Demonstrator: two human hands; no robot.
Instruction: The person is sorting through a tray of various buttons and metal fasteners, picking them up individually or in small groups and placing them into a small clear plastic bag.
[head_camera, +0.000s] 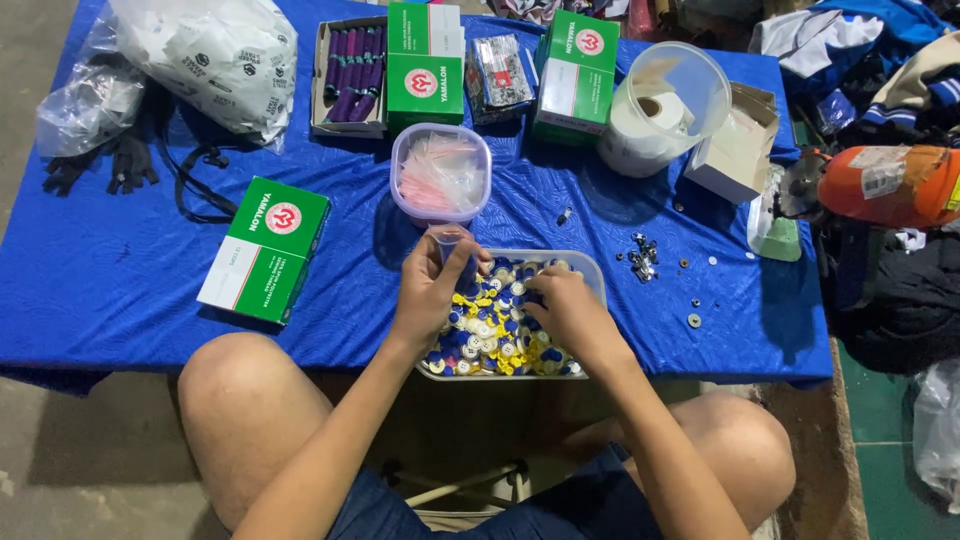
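A clear rectangular tray (590, 272) at the table's near edge is full of small blue, yellow and white round pieces (488, 335). My left hand (428, 290) holds a small clear plastic bag (447, 243) upright over the tray's far left corner. My right hand (560, 305) rests on the pieces in the tray's right half, fingers curled down among them; whether it pinches one is hidden. Behind the tray stands a clear tub of small pink-striped bags (441, 172).
The blue-covered table (120, 270) carries green and white boxes (264, 250), a box of purple items (350, 72), a tub with a tape roll (664, 108), loose metal bits (642, 258) and bags of black parts (90, 110). An orange cylinder (885, 185) lies at right.
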